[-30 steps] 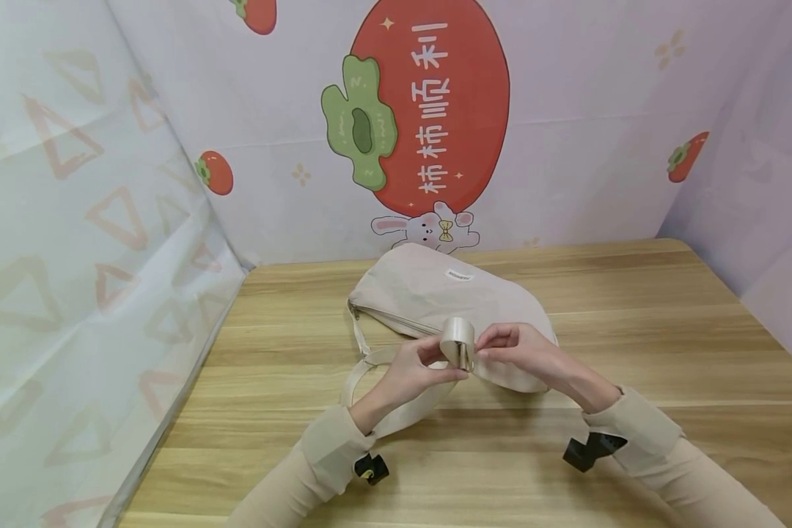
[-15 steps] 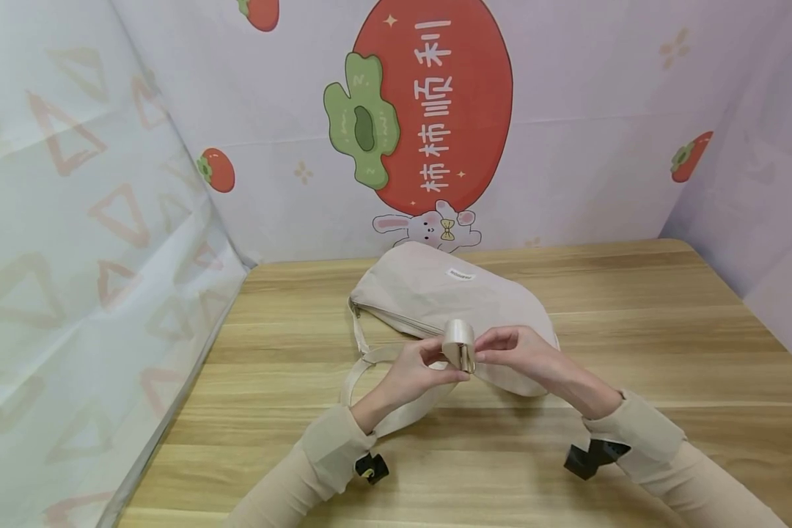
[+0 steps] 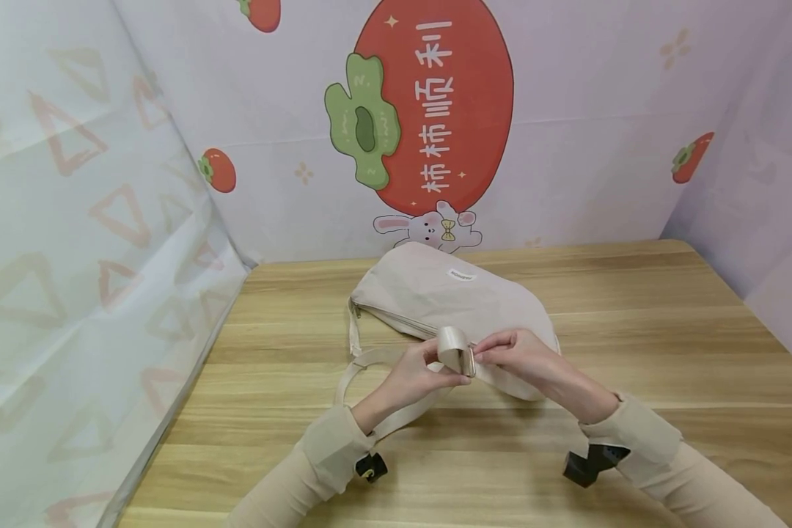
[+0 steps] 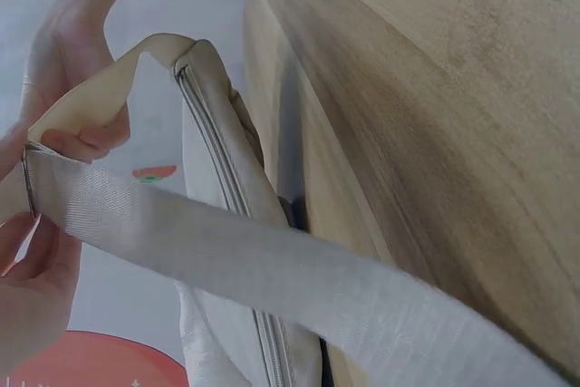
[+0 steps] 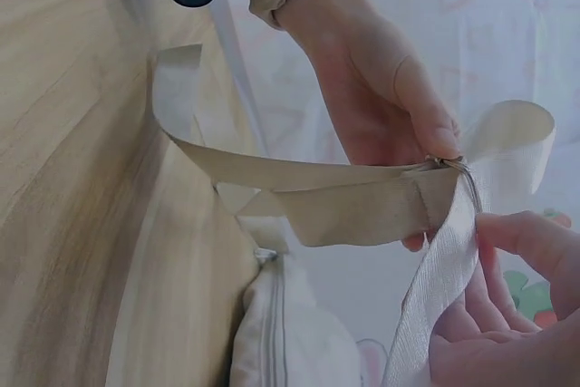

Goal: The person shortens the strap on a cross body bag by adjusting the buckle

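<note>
A beige sling bag [image 3: 462,293] lies on the table, its zipper [image 4: 217,142] running along the side facing me. Its webbing strap [image 4: 208,242] is raised in front of it and passes through a thin metal slider buckle [image 5: 467,174]. My left hand [image 3: 412,378] pinches the strap at the buckle, thumb at the buckle's end. From the other side, my right hand [image 3: 524,359] pinches the buckle's edge, with strap beside the fingers. A loop of strap [image 3: 450,343] stands up over the buckle between both hands. The rest of the strap curves down to the table on the left.
The wooden table [image 3: 666,330] reaches back to a printed cloth backdrop [image 3: 567,147], with another cloth [image 3: 92,220] hanging at the left. Black wrist cameras [image 3: 371,467] sit under both sleeves.
The strap loop over the buckle has tipped left and sunk slightly, and the buckle shows more to the right. The strap on the left has shifted a little left. Both hands keep their hold.
</note>
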`<state>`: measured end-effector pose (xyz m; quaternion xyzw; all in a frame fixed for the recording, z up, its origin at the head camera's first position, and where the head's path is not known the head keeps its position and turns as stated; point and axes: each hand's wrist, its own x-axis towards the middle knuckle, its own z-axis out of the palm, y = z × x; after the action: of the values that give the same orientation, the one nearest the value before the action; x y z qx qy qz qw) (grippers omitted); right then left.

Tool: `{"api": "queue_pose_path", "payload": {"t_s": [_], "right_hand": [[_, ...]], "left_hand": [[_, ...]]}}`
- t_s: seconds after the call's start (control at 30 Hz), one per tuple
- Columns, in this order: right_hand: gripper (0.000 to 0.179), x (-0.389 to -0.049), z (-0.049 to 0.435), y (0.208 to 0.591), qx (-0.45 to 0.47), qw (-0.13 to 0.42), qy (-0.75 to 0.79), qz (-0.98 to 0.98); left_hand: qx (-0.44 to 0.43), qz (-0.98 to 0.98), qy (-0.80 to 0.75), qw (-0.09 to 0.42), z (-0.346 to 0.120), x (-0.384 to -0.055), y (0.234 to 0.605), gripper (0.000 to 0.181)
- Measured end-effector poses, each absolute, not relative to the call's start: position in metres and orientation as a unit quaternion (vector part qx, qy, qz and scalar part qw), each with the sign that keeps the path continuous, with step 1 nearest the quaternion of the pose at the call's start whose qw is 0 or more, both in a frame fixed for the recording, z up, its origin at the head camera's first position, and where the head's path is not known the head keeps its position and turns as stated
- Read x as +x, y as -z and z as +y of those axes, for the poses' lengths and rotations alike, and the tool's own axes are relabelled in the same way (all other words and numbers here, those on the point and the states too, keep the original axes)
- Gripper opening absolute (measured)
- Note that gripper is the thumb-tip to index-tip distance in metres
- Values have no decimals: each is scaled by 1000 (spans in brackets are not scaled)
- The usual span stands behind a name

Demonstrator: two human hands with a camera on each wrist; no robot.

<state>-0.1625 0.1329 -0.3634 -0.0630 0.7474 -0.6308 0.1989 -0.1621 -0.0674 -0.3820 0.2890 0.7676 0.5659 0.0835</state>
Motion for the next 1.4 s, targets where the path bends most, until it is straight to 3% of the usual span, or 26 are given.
{"api": "queue_pose_path", "payload": {"t_s": [0.4,0.77,1.0,1.23,1.4], "right_hand": [[7,-162,132,365,-54,213,636,740],[13,-161,130,365,-37,216,656,722],[19,-161,131,364,-29,214,663,716],[21,-162,137,364,-35,211,677,705],[19,-163,142,364,-27,204,680,704]], "left_hand": [[309,777,-545,64,-65,-147,354,38],[315,763,-560,73,-66,-149,357,41],[288,752,-583,106,-76,-158,377,47],[241,779,-565,126,-87,-164,388,26],[223,791,-557,123,-97,-168,397,23]]}}
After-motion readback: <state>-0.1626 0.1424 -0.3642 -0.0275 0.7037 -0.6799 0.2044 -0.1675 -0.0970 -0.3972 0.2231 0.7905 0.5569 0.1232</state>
